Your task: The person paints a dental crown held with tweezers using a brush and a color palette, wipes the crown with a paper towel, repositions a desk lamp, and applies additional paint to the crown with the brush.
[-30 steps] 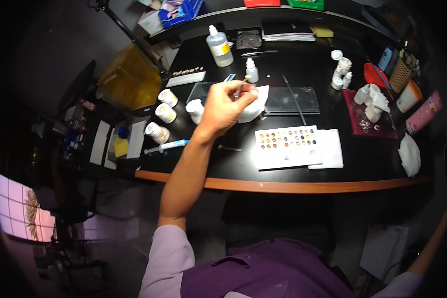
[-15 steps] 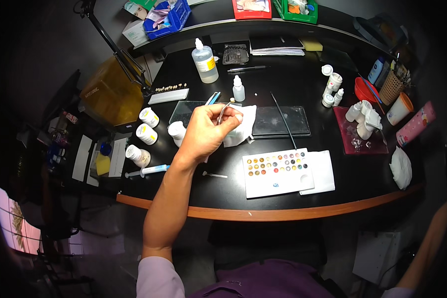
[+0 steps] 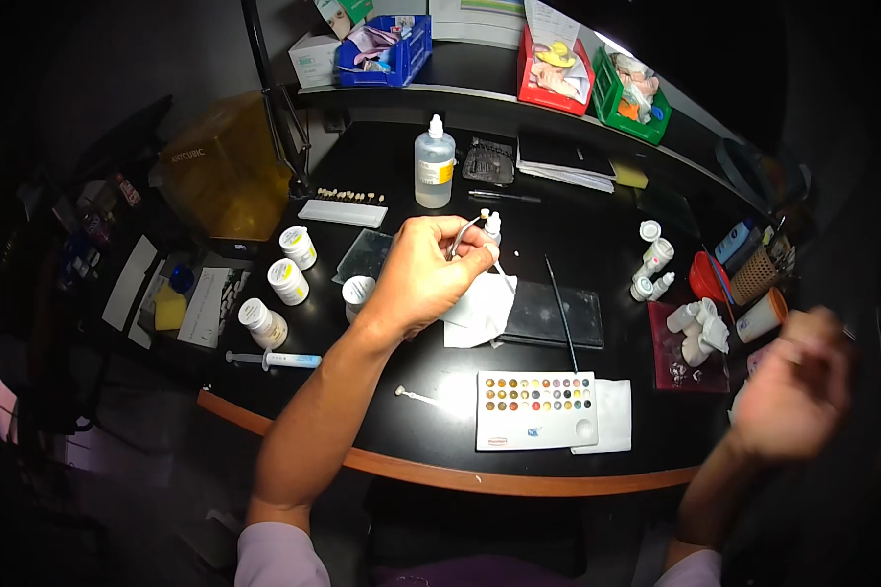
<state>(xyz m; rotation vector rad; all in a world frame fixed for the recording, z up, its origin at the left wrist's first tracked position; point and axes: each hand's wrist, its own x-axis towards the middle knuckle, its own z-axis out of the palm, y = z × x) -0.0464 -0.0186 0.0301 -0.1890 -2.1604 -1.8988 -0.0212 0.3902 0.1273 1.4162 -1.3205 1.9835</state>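
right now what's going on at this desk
A person sits at a black worktable. Their left hand is raised over a white tissue and pinches a curved metal tweezer-like tool with a tiny pale piece at its tip. The right hand is blurred off to the right side, and what it holds, if anything, cannot be made out. In front lies a white palette of colour dots; small white jars stand to the left.
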